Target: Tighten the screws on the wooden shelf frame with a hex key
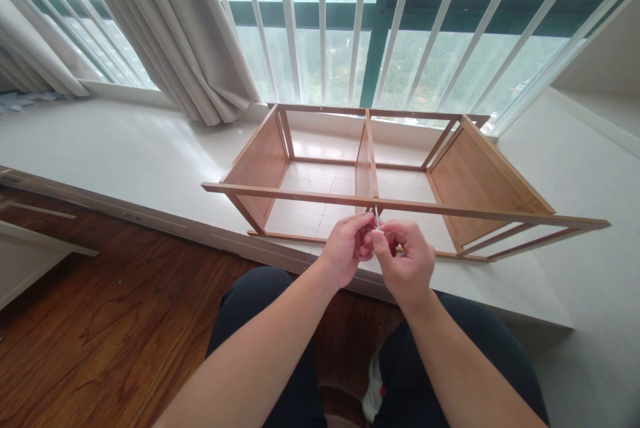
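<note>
A wooden frame [280, 155], a shelf lying on its side with a middle divider [367, 161], rests on the white window ledge [125, 155]. Its near top rail [300, 197] runs just above my hands. My left hand [345, 248] and my right hand [407, 261] meet in front of the divider's lower end. Between their fingertips they pinch a thin metal piece [377, 217], a screw or small key, that points up toward the rail. Which hand bears it more I cannot tell.
Beige curtains [190, 35] hang at the back left before a barred window [360, 28]. Dark wooden floor [115, 308] lies below the ledge. My knees in dark trousers [250, 308] are under my arms. A white object [374, 388] lies between my legs.
</note>
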